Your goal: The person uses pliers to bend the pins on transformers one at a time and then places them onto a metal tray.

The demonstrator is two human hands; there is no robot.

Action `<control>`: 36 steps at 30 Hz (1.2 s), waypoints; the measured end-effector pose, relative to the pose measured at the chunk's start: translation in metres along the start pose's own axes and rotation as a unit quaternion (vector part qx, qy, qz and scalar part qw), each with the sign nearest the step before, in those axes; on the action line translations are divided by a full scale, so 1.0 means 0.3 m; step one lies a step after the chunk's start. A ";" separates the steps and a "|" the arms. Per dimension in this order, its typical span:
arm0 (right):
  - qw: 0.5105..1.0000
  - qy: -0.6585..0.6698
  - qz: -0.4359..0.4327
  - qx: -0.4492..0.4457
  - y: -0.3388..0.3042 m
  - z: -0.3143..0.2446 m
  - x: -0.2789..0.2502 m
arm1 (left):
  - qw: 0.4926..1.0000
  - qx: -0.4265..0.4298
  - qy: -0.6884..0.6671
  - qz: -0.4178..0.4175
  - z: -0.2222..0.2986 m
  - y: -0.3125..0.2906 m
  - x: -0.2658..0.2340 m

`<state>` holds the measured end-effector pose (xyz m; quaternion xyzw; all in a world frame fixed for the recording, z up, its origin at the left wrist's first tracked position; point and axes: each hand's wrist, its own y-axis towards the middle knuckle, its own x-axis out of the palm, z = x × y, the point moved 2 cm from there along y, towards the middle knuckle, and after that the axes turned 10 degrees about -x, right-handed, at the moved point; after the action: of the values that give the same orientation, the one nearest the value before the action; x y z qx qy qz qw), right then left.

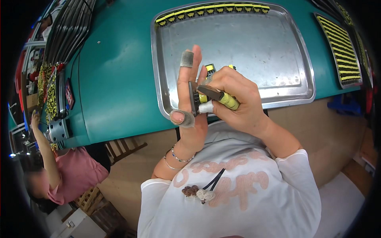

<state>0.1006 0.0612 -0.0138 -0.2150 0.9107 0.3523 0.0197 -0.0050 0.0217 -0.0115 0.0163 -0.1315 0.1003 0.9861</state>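
A small transformer (pixel 194 98), black with a yellow winding, is against the fingers of my left hand (pixel 188 89), just above the front edge of the tray. The index and middle fingers stretch forward; grey covers sit on the index finger and thumb. My right hand (pixel 242 95) grips a tool with a dark, flat metal end and a yellow-wrapped handle (pixel 229 101). Its metal end lies close to the transformer; whether they touch I cannot tell. White tape wraps the right thumb, which presses by the transformer. Another black-and-yellow transformer (pixel 209 70) shows just beyond, partly hidden by my hands.
A metal tray (pixel 254 43) lies on the green table (pixel 119 79), with a row of transformers (pixel 210 9) along its far edge. At the right stands a second tray (pixel 340 49) filled with rows. Black strips are piled far left, near a person in pink (pixel 81 170).
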 end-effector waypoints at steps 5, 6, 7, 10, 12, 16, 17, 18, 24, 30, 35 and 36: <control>0.997 -0.057 -0.038 -0.034 0.012 -0.004 -0.027 | 0.994 -0.079 -0.074 -0.028 0.005 0.007 0.012; 0.997 -0.058 -0.038 -0.034 0.022 -0.011 -0.040 | 0.994 -0.080 -0.074 -0.029 0.015 0.011 0.010; 0.995 -0.075 -0.048 -0.046 0.037 -0.024 -0.056 | 0.986 -0.128 -0.101 -0.047 0.022 0.014 0.005; 0.986 -0.114 -0.072 -0.098 0.025 -0.013 -0.095 | 0.963 -0.187 -0.170 -0.093 0.029 0.010 0.003; 0.970 -0.144 -0.081 -0.177 0.019 0.000 -0.106 | 0.956 -0.196 -0.186 -0.112 0.035 0.001 0.023; 0.965 -0.133 -0.082 -0.209 0.010 -0.021 -0.107 | 0.985 -0.118 -0.010 -0.127 -0.001 0.001 0.000; 0.965 -0.135 -0.081 -0.208 0.006 -0.017 -0.107 | 0.984 -0.119 -0.010 -0.130 -0.012 0.003 0.002; 0.964 -0.135 -0.070 -0.218 -0.004 -0.008 -0.105 | 0.990 -0.089 0.024 -0.107 -0.021 0.004 0.000; 0.976 -0.160 -0.027 -0.149 0.004 -0.042 -0.220 | 0.997 -0.010 0.075 0.014 0.001 0.056 -0.057; 0.969 -0.238 0.032 -0.063 0.074 0.019 -0.427 | 0.928 -0.093 0.352 -0.076 0.067 0.058 -0.123; 0.965 -0.247 0.079 0.033 0.117 0.113 -0.641 | 0.899 -0.009 0.431 -0.078 0.039 0.038 -0.036; 0.951 -0.299 0.059 0.039 0.133 0.142 -0.695 | 0.890 0.000 0.448 -0.082 0.040 0.041 -0.024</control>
<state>0.2686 0.1940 0.0187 -0.0449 0.8869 0.3652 0.2793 -0.0174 0.0318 -0.0018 -0.0199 0.3259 0.0159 0.9451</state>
